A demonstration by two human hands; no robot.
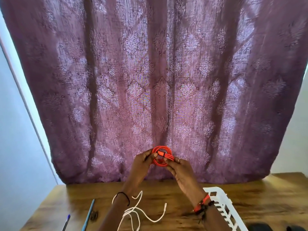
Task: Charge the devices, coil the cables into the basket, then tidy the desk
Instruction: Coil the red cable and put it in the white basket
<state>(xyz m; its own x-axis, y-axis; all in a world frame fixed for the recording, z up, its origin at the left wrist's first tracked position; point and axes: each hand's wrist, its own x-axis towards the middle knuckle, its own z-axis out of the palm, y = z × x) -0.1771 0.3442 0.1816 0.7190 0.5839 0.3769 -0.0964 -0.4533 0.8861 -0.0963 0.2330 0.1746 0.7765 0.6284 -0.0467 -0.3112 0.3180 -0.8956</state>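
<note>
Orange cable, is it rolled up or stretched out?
Rolled up. The orange cable sits in a small ring of several loops, pinched between the left hand and right hand.

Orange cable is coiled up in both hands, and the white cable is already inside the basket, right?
Not quite. In the head view the white cable lies loose on the wooden desk, left of the white basket, not inside it. The rest is right: the orange cable is coiled up, held by the left hand and right hand.
</note>
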